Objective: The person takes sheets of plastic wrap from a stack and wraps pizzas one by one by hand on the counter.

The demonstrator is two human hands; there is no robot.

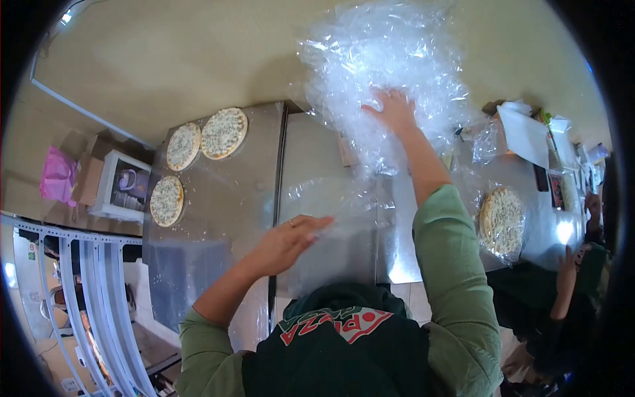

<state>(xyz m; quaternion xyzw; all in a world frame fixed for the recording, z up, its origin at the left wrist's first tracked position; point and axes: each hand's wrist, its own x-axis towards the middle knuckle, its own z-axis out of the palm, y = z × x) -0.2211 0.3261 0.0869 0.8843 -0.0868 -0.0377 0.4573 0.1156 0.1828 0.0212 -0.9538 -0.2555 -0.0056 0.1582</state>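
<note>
My left hand [291, 245] is over the metal table, its fingers pressed together on the edge of a clear plastic bag [331, 198]. My right hand [395, 112] reaches up with its fingers spread against a large heap of clear plastic bags [383, 53] at the back of the table. On the left table three pizzas topped with grated cheese lie unwrapped: one [225, 133] at the back, one [184, 147] beside it and one [167, 200] nearer. A further pizza [503, 221], wrapped in clear plastic, is to my right.
A co-worker's hand [566, 264] and arm show at the right edge. Behind the wrapped pizza stands an open box with white paper [522, 135]. At the far left are a white container [122, 185], a pink bag [58, 175] and a metal rack [99, 291].
</note>
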